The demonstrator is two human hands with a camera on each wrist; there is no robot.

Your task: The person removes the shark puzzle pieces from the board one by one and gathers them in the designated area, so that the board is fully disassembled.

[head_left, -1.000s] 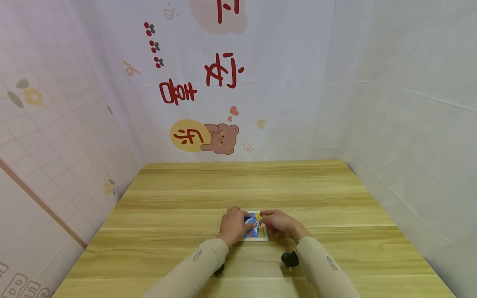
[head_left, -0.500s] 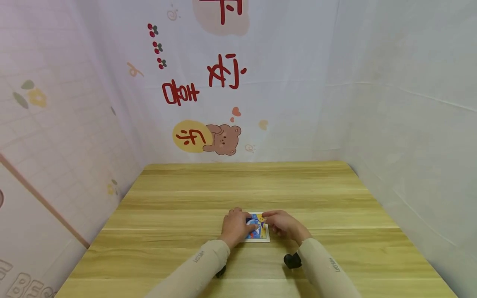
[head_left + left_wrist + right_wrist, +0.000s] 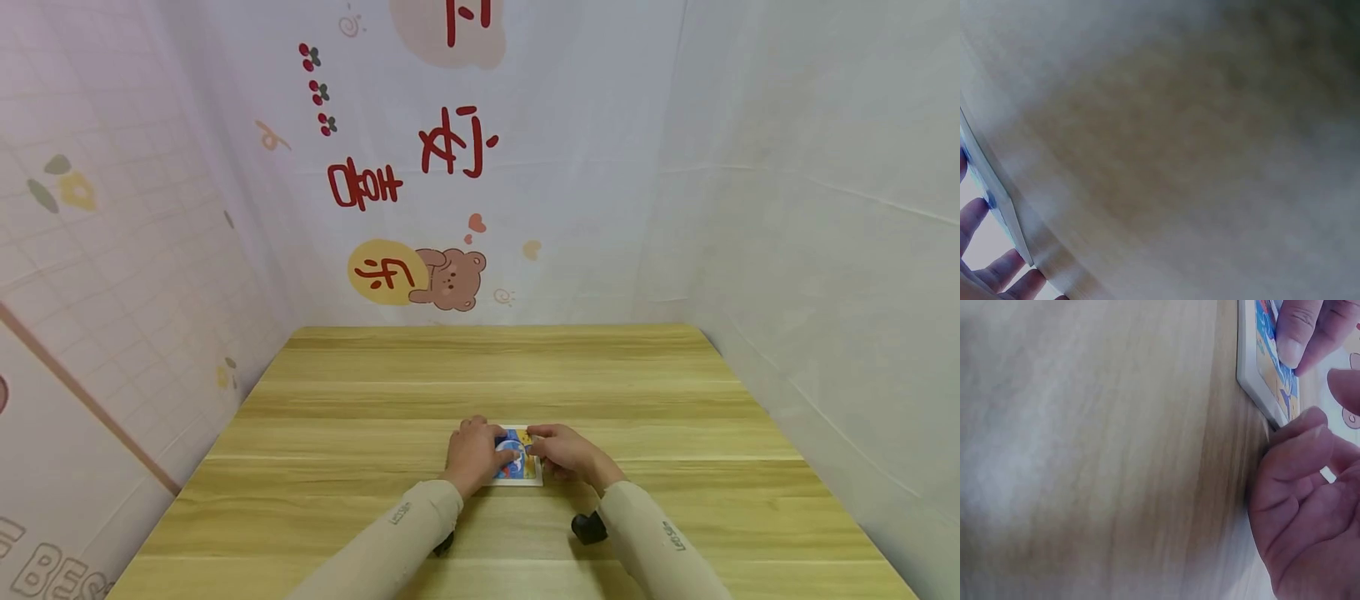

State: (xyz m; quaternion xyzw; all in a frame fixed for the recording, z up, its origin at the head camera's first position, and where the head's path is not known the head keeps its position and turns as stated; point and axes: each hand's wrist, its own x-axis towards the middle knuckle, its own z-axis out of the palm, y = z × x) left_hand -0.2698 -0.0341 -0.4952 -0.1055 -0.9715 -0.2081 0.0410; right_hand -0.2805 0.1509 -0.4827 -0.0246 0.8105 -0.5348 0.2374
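Observation:
A small picture board point(image 3: 525, 480) with a white frame and a bright blue and yellow picture lies on the wooden table. My left hand point(image 3: 471, 454) covers its left part, thumb resting on the picture. In the left wrist view, spread left fingers point(image 3: 999, 270) reach the board's edge point(image 3: 1019, 237). At the board's right side is my right hand point(image 3: 567, 451), with its index finger and thumb over the picture's right part. The right wrist view shows curled right fingers point(image 3: 1300, 450) right at a frame corner point(image 3: 1274, 419). I cannot tell whether they pinch anything.
The wooden table point(image 3: 390, 375) meets a white printed curtain point(image 3: 585, 192) at the back, with more curtain at both sides. A black wrist mount point(image 3: 589, 527) hangs under the right sleeve point(image 3: 645, 525).
The head view has shifted slightly. My right thumb has moved a little over the picture's right part; my left hand keeps its place on the board.

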